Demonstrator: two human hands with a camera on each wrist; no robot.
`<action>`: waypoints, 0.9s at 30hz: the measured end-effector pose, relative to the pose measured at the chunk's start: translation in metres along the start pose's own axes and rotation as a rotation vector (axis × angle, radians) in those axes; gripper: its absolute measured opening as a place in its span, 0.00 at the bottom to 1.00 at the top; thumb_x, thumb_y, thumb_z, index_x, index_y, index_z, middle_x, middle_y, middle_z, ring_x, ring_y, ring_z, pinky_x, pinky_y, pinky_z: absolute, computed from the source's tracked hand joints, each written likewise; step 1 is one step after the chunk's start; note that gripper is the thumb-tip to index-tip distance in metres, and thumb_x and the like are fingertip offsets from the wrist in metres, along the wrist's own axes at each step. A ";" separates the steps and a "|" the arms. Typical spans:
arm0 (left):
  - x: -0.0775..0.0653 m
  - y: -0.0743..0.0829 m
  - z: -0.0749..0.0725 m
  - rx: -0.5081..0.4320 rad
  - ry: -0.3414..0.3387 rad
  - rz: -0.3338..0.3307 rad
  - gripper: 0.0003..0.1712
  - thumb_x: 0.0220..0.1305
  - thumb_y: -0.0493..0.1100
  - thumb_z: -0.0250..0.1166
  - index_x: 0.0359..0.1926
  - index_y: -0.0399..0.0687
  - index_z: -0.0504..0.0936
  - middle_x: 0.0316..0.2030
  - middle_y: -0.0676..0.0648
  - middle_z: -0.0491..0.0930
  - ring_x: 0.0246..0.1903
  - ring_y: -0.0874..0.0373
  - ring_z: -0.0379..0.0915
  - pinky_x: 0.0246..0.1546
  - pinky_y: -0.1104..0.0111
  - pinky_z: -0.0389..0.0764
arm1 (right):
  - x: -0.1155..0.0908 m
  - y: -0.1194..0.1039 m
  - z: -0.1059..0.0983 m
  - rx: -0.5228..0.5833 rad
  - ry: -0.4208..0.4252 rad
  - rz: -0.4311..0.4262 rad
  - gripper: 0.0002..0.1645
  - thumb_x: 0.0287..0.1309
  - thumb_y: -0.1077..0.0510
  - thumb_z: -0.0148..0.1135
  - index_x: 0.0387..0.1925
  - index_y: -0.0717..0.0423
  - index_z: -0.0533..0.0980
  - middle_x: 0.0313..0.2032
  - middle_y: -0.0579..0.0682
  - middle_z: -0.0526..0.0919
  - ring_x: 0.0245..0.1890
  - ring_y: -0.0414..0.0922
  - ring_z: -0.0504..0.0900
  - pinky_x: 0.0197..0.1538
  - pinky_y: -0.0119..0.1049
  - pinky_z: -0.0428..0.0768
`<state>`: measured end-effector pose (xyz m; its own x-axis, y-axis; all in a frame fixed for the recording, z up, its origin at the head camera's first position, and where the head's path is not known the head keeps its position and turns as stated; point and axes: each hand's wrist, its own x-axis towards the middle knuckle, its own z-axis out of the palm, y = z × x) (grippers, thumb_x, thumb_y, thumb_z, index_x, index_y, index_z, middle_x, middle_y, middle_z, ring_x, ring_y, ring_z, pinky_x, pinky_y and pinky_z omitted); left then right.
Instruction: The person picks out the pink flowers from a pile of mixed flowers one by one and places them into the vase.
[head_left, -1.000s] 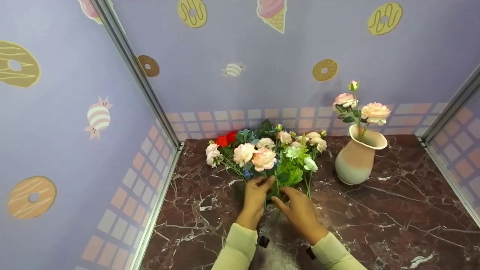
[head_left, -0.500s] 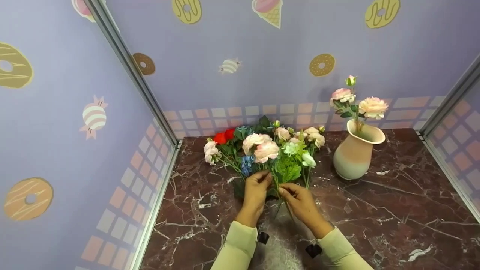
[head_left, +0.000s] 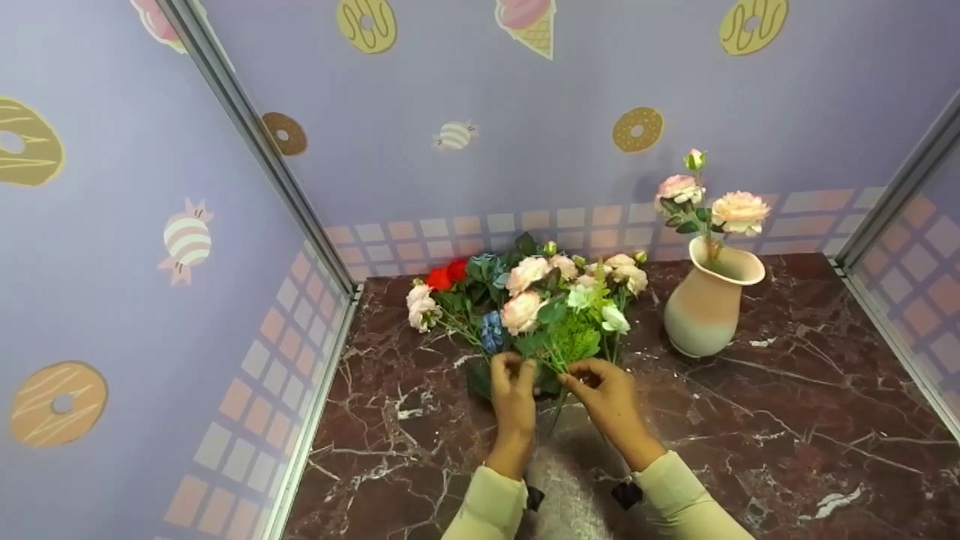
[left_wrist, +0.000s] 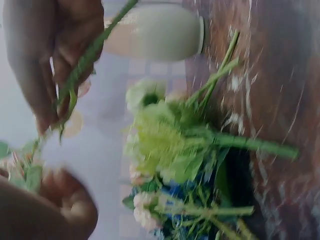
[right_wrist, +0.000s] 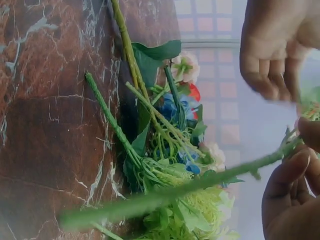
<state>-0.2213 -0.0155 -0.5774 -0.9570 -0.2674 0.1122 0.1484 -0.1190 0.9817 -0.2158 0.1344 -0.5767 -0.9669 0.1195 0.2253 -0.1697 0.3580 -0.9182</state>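
Note:
My right hand (head_left: 611,397) pinches the green stem (right_wrist: 175,192) of a pale pink artificial flower (head_left: 523,311) between thumb and fingers, and the stem's cut end points down toward me. My left hand (head_left: 514,390) is just left of that stem, its fingers loosely bent close beside the flower's green leaves (left_wrist: 32,177). Above both hands the pink blooms overlap a heap of artificial flowers: red blooms (head_left: 448,275), a blue bloom (head_left: 492,332), green fern foliage (head_left: 576,341) and white blooms (head_left: 615,319).
A peach and cream vase (head_left: 705,315) stands to the right of the heap, with pink flowers (head_left: 741,212) upright in it. Under everything is a dark red marbled tabletop (head_left: 817,405). Patterned lilac walls (head_left: 555,172) rise behind and at both sides.
The held pink flower has turned, its blooms now further left and one above the other with leaves showing. My left hand has shifted slightly down from the stem; my right hand still pinches it.

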 end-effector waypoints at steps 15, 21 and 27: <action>0.003 0.010 0.010 0.308 0.025 0.003 0.12 0.73 0.51 0.81 0.44 0.48 0.99 0.38 0.48 0.96 0.37 0.61 0.90 0.40 0.64 0.90 | -0.007 0.007 0.003 -0.338 0.177 -0.285 0.09 0.59 0.65 0.86 0.31 0.52 0.91 0.29 0.46 0.87 0.28 0.41 0.84 0.34 0.36 0.84; 0.009 0.010 0.014 0.200 0.042 -0.029 0.09 0.73 0.44 0.80 0.42 0.41 0.98 0.36 0.44 0.95 0.35 0.61 0.88 0.39 0.66 0.88 | -0.004 0.007 0.006 -0.445 0.212 -0.377 0.06 0.61 0.64 0.85 0.36 0.54 0.92 0.33 0.48 0.91 0.31 0.45 0.90 0.36 0.45 0.90; 0.010 0.011 0.016 0.154 0.017 -0.039 0.10 0.72 0.41 0.80 0.39 0.37 0.97 0.35 0.42 0.95 0.32 0.63 0.85 0.35 0.69 0.84 | 0.001 0.004 0.005 -0.470 0.260 -0.429 0.13 0.59 0.64 0.86 0.45 0.56 0.92 0.33 0.52 0.95 0.29 0.48 0.93 0.32 0.48 0.90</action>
<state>-0.2337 -0.0040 -0.5633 -0.9568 -0.2817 0.0724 0.0700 0.0184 0.9974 -0.2182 0.1316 -0.5821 -0.7454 0.0746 0.6624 -0.3701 0.7802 -0.5043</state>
